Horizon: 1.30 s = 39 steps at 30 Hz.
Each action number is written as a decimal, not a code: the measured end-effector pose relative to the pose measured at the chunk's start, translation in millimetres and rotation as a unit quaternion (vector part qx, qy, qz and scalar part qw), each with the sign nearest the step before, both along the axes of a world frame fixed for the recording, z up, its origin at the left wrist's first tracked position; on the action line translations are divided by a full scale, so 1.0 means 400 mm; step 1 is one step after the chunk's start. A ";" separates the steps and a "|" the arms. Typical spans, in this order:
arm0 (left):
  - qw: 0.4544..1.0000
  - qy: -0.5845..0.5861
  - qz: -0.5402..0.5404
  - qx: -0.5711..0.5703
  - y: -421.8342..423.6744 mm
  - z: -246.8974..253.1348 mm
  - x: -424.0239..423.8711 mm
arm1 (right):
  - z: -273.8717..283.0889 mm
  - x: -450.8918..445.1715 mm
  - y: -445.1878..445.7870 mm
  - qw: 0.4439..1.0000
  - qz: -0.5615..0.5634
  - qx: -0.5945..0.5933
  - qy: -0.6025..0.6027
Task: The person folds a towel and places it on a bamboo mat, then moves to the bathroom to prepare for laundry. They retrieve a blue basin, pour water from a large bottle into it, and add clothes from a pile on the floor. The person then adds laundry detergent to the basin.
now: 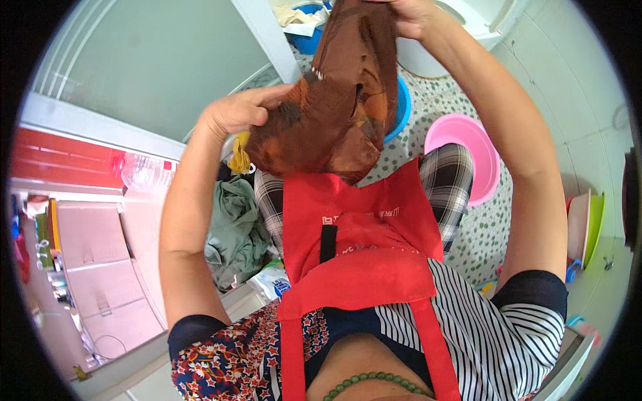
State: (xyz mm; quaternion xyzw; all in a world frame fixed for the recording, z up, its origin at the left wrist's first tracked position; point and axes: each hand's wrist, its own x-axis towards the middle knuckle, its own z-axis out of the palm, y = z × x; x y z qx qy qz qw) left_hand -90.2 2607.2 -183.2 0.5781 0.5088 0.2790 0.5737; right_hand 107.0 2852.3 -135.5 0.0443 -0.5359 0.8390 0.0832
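A brown patterned garment [341, 100] with orange and dark patches is stretched out in front of me, above my knees. My left hand [241, 108] grips its left side, with several fingers hidden by the cloth. Higher up, my right hand [412, 19] has hold of the upper right edge and is partly cut off by the frame's top. The garment's lower end hangs just over my red apron [361, 250]. Behind the cloth, a blue basin [403, 110] shows only along its right rim.
A pink basin [464, 145] stands by my right knee on the pebble-patterned floor [481, 250]. Dark green cloth [233, 230] lies at my left. A blue bucket [306, 40] holding fabric, a white toilet [426, 55] and a frosted glass door [165, 55] are farther off.
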 end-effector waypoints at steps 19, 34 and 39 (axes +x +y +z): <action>0.879 -0.318 0.344 -0.091 0.041 -0.215 0.242 | -0.377 0.096 -0.318 0.893 -0.419 0.148 -0.074; 0.967 0.083 0.239 0.011 0.019 -0.275 0.447 | -0.538 0.082 -0.346 0.918 -0.248 -0.081 -0.298; 0.983 0.052 0.127 0.120 -0.035 -0.225 0.560 | -0.552 0.092 -0.344 0.925 -0.265 -0.064 -0.266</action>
